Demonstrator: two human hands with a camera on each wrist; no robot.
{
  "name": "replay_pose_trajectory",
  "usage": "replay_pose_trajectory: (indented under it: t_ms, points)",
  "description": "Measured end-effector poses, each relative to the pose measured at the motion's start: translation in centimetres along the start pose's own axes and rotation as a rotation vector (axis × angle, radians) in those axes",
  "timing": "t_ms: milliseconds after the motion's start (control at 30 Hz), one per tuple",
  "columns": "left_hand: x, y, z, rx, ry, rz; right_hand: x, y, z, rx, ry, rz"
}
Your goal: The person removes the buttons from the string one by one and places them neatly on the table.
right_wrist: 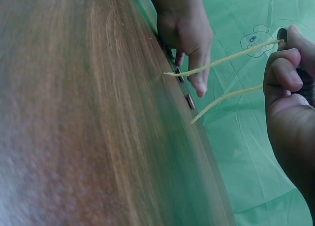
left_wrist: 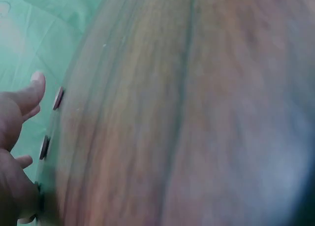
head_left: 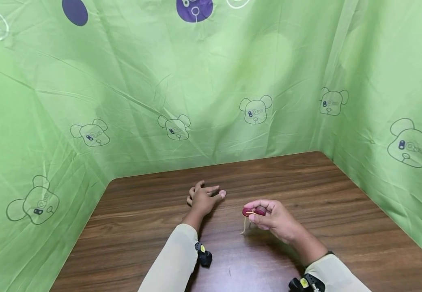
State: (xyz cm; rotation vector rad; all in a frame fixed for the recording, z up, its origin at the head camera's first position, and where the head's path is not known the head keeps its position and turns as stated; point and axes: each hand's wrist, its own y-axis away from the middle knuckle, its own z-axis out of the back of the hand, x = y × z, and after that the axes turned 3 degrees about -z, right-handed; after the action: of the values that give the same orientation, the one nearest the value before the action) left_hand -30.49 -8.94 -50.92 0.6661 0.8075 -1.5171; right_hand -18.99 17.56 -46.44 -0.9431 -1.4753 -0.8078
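Note:
In the head view my right hand (head_left: 274,221) pinches two dark red round discs (head_left: 260,210) with a pale yellow string (head_left: 244,226) at them, raised over the table. Two loose string ends (right_wrist: 224,62) hang out from these fingers in the right wrist view. My left hand (head_left: 204,198) reaches low over the table with its fingers spread. A small pinkish disc (head_left: 222,193) lies right at its thumb and index fingertips. From the left wrist, a flat disc (left_wrist: 58,98) and a darker disc (left_wrist: 44,147) show on the tabletop beside the fingers.
The brown wood-grain table (head_left: 141,227) ends at the back and sides against a green cloth curtain (head_left: 211,77) printed with bear heads. A dark wrist camera (head_left: 204,256) sits at the left sleeve, another (head_left: 304,282) at the right.

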Motion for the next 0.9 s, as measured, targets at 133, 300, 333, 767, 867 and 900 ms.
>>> replay_pose_trajectory:
  t_ms: [133,300,333,767,867,900]
  points:
    - [0.1,0.5,0.9,-0.012,0.017,-0.047,0.0,-0.1,-0.1,0.011,0.003,0.005]
    - [-0.2,1.2,1.8,-0.054,0.057,-0.081,-0.1,-0.1,-0.2,0.014,0.014,0.020]
    - [-0.4,1.5,1.9,-0.061,0.073,-0.082,-0.1,-0.1,-0.2,0.013,0.016,0.022]
    - [-5.6,6.5,3.0,-0.024,0.193,-0.255,-0.2,-0.2,-0.2,0.031,0.004,0.045]
    - [-6.5,7.4,3.2,0.011,0.202,-0.310,-0.3,-0.2,-0.2,0.030,0.005,0.046]
    - [-6.7,7.7,3.3,0.023,0.206,-0.319,-0.3,-0.2,-0.2,0.028,0.005,0.045]
